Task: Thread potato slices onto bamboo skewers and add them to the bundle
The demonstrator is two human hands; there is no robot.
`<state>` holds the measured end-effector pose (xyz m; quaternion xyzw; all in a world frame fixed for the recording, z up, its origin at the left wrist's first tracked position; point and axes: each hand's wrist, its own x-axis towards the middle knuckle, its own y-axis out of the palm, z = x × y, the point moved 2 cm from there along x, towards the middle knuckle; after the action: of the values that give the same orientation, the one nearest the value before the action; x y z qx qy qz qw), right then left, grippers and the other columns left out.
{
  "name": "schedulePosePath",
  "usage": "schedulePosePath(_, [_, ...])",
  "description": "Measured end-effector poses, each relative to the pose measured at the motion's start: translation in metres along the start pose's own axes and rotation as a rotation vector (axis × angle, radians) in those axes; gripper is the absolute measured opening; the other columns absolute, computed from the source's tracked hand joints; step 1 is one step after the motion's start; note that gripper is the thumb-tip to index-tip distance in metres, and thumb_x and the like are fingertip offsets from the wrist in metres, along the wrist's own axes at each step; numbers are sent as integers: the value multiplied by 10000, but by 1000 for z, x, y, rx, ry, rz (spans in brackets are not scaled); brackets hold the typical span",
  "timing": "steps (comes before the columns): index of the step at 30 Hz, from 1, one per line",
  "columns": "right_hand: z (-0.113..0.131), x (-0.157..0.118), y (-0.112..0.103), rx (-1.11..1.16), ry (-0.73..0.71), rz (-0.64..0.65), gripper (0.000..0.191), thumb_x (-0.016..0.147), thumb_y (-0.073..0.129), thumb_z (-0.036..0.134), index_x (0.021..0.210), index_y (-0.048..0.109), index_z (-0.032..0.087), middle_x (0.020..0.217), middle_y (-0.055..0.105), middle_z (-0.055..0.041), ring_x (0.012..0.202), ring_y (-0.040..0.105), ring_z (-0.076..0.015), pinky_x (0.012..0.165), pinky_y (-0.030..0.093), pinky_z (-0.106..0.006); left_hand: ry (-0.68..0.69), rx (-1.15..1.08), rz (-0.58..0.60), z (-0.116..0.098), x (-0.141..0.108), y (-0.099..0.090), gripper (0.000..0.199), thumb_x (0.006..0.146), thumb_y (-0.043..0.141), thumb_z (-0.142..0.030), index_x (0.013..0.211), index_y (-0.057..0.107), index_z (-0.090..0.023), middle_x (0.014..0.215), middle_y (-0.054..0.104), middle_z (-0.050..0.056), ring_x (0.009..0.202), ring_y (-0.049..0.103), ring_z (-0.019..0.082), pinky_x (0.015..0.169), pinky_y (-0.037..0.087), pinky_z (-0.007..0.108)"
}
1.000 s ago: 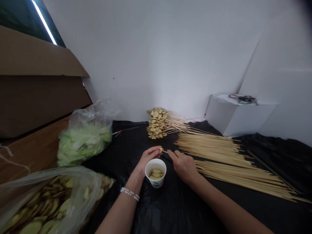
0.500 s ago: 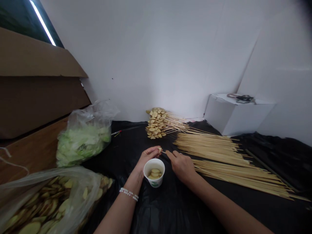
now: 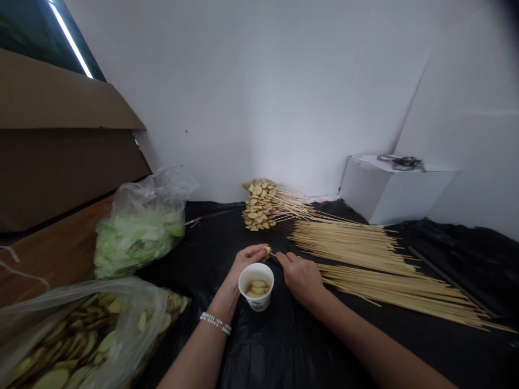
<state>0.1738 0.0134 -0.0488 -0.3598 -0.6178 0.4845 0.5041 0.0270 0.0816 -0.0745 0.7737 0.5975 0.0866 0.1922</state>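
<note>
Head view here: can see a pale slice [image 3: 267, 249] pinched between the thumb and fingers of the left hand [image 3: 248, 258], just beyond the far rim of a white cup [image 3: 257, 306]. Can also make out a thin skewer [image 3: 273, 254] running from the slice over to the right hand [image 3: 303, 276], clamped there in curled fingers. Can't make out the tip, way too small.

In the cup, upright on the black sheet [image 3: 267, 356] between the forearms: a few more slices, sitting low. Also spotting a beaded bracelet [image 3: 215, 322] on the left wrist.

Straight ahead on the far side, by the white wall [image 3: 227, 97]: a big bunch of loaded skewers [image 3: 259, 205], slices to the left, sticks to the right. Nearer and to the right, two flat piles of bare skewers [image 3: 344, 237], then a white box [image 3: 365, 192] farther back with something dark on top.

Over on the near left: an open clear bag [image 3: 153, 302] full of slices. Just beyond: a bag of greens [image 3: 140, 232], next to some cardboard [image 3: 68, 167].
</note>
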Motion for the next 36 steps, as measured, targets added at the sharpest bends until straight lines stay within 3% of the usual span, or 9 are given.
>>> schedulePosePath(15, [5, 6, 2, 33, -4, 28, 271, 904, 396, 157, 1138, 523, 207, 930, 650, -77, 767, 639, -179, 582, 430, -245, 15, 71, 16, 6, 9, -10, 359, 534, 838, -259, 854, 734, -135, 795, 728, 75, 675, 637, 138, 623, 469, 222])
schedulePosePath(23, [0, 5, 0, 62, -1, -70, 196, 935, 323, 156, 967, 511, 202, 909, 621, -54, 764, 602, -165, 582, 412, -228, 39, 54, -119, -8, 5, -11, 368, 484, 854, -296, 793, 738, -132, 618, 671, 14, 457, 512, 58, 423, 375, 163])
schedulePosePath(31, [3, 2, -2, 78, -5, -37, 177, 884, 362, 96, 947, 509, 172, 848, 628, -61, 706, 616, -186, 554, 414, -262, 15, 75, -120, -6, 8, -8, 352, 439, 869, -292, 726, 745, -130, 621, 686, 37, 499, 534, 76, 455, 394, 174])
schedulePosePath(36, [4, 2, -5, 72, -19, -30, 176, 866, 397, 91, 970, 507, 181, 909, 625, -77, 785, 607, -178, 605, 420, -246, -11, 49, -127, -3, 7, -6, 344, 428, 873, -275, 711, 739, -132, 648, 699, 37, 549, 573, 92, 506, 427, 183])
